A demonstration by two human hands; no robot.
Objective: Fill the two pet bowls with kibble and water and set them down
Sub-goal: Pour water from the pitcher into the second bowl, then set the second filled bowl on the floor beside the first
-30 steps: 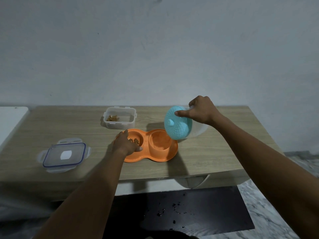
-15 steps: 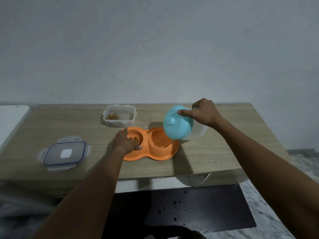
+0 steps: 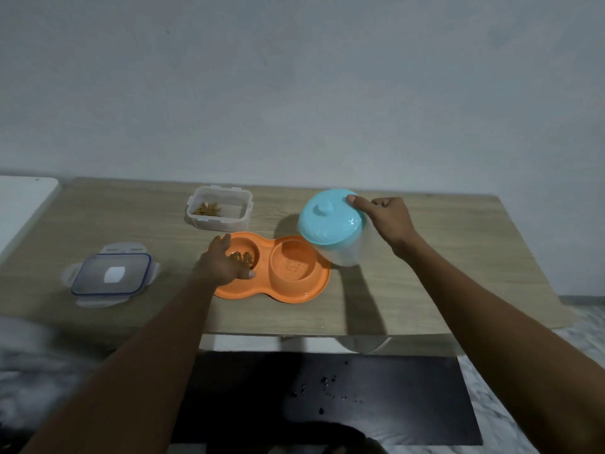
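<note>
An orange double pet bowl [image 3: 288,290] lies in the middle of the wooden table [image 3: 425,290]. Its left cup holds brown kibble [image 3: 243,258]; its right cup [image 3: 294,267] looks wet with a little water. My left hand [image 3: 222,263] grips the bowl's left rim. My right hand [image 3: 386,221] holds a clear water jug with a light blue lid [image 3: 330,221], tilted toward the right cup, its lid rim just above the cup's far right edge. No stream of water is visible.
A clear food container [image 3: 220,211] with a little kibble stands behind the bowl. Its blue-rimmed lid [image 3: 111,273] lies at the left. A white surface [image 3: 23,204] adjoins the table's left end. A black mat [image 3: 327,398] with dark specks lies on the floor below.
The jug has tipped back toward upright and moved slightly right, away from the right cup. My left hand has stayed on the bowl's left rim.
</note>
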